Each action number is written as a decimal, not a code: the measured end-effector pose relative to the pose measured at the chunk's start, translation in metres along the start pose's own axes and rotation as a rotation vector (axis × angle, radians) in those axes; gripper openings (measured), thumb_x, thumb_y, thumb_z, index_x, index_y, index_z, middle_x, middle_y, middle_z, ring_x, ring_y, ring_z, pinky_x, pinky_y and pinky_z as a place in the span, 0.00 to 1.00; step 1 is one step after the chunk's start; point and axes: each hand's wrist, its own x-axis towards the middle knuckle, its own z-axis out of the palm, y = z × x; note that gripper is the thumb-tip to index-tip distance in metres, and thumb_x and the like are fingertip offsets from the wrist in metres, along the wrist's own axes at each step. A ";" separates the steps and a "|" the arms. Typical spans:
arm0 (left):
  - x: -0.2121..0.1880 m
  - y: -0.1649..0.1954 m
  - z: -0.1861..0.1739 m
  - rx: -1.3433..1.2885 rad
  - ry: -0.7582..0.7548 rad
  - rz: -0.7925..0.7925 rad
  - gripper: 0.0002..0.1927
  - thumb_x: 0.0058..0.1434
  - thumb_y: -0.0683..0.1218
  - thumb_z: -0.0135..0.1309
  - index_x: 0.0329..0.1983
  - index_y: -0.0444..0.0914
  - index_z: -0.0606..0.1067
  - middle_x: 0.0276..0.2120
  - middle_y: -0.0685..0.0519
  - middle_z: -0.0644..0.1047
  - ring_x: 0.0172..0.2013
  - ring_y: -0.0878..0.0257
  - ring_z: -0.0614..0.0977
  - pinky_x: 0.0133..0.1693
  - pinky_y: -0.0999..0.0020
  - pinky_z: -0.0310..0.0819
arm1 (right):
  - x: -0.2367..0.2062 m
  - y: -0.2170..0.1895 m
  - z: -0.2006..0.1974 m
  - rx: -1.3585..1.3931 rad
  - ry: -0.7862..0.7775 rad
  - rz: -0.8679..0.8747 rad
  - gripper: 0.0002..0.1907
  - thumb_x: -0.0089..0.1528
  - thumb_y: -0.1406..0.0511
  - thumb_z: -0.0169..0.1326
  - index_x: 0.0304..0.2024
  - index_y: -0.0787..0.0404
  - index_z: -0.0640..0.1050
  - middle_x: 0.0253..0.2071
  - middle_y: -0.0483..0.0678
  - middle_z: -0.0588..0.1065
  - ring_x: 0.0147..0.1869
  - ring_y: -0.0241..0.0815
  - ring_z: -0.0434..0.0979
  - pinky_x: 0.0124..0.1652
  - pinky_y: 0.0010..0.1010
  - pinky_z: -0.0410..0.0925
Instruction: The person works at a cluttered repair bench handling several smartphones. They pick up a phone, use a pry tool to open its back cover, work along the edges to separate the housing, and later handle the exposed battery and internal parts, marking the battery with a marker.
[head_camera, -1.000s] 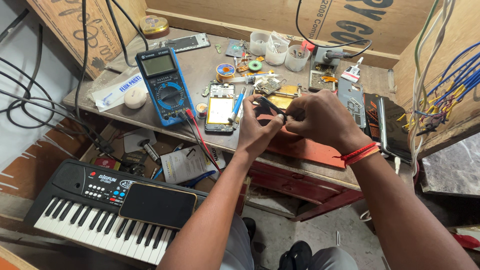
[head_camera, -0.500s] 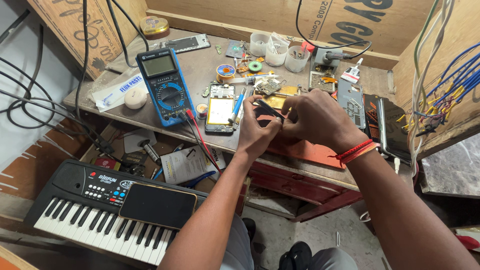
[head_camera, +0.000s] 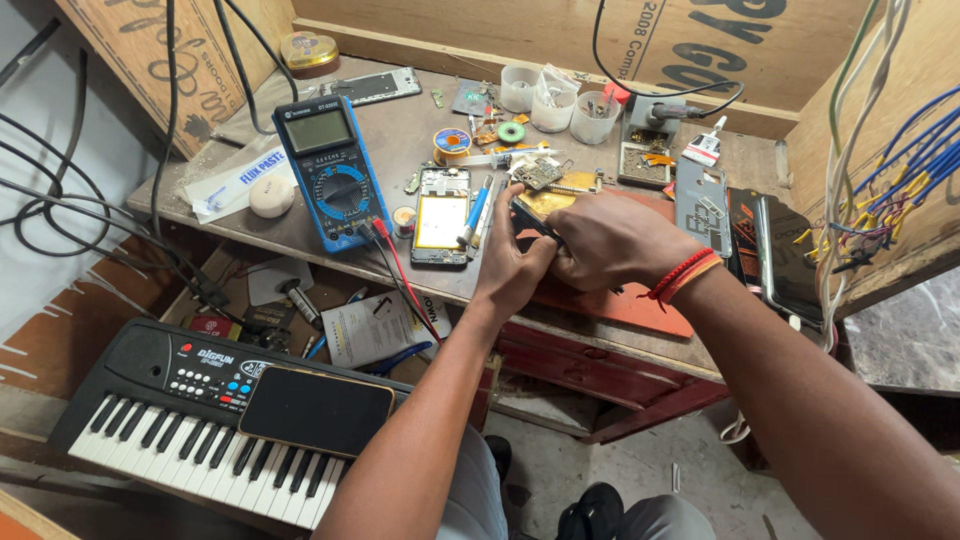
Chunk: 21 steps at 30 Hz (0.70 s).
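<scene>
Both forearms are showing bare, with no sleeves; the right hand (head_camera: 615, 240) is wearing red and orange thread bands at the wrist, the left hand (head_camera: 510, 265) nothing, grey trousers and dark footwear below

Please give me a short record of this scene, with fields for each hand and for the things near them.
left hand: closed around a small dark part, touching the right hand
right hand: gripping the same part from above; red bands at the wrist
dark part: mostly hidden between both hands
multimeter: blue, flat on the workbench, leads plugged in
opened phone: beside the multimeter
keyboard: below the bench, a phone lying on it
</scene>
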 end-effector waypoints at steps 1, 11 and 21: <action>0.000 0.000 0.000 0.000 -0.004 -0.009 0.44 0.53 0.46 0.55 0.73 0.32 0.54 0.50 0.42 0.76 0.51 0.57 0.78 0.55 0.67 0.73 | 0.002 0.000 -0.001 -0.016 -0.026 0.003 0.11 0.49 0.62 0.55 0.27 0.65 0.80 0.24 0.62 0.77 0.32 0.63 0.80 0.37 0.50 0.73; 0.001 -0.006 -0.002 -0.028 -0.062 0.074 0.51 0.55 0.48 0.53 0.79 0.30 0.44 0.66 0.35 0.65 0.66 0.50 0.68 0.68 0.59 0.60 | 0.008 0.000 -0.009 -0.072 -0.052 0.034 0.09 0.48 0.66 0.55 0.26 0.66 0.81 0.24 0.62 0.76 0.30 0.62 0.79 0.34 0.49 0.74; 0.000 0.009 0.000 -0.009 -0.010 -0.045 0.46 0.56 0.53 0.58 0.74 0.33 0.54 0.55 0.41 0.73 0.57 0.54 0.77 0.59 0.61 0.72 | -0.024 0.041 0.011 0.647 0.134 -0.027 0.30 0.53 0.61 0.67 0.57 0.62 0.76 0.39 0.51 0.82 0.42 0.40 0.84 0.40 0.33 0.78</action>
